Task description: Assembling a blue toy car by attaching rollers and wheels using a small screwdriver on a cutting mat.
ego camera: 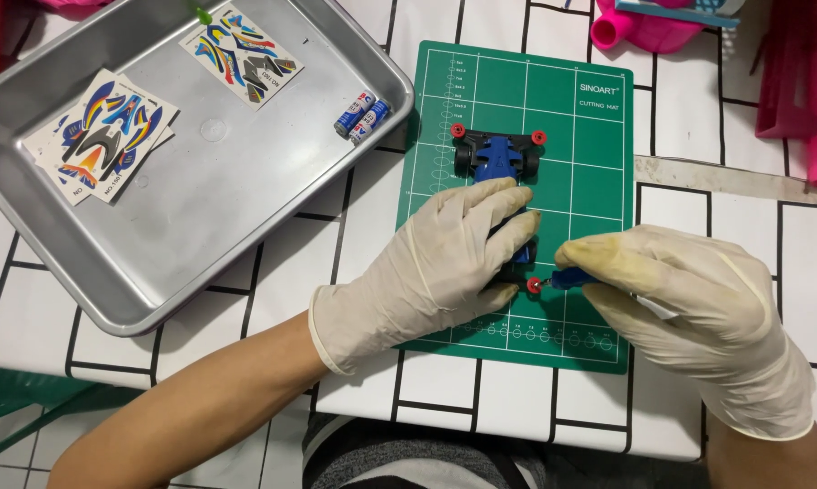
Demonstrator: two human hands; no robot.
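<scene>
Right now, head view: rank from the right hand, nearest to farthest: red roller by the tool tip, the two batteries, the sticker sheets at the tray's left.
1. Red roller: at the car's near corner, just left of the right hand.
2. Two batteries: on the tray's right rim, up and left.
3. Sticker sheets: far left in the metal tray.

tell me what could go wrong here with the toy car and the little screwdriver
1. The right hand drives a small blue-handled screwdriver at a red roller on the blue toy race car; the tip could slip toward the left hand, whose fingers lie close by.
2. Any tiny screw that comes loose could roll off the green cutting mat, which has no raised edge.
3. The two small batteries in the corner of the metal tray could roll if it gets bumped.
</scene>
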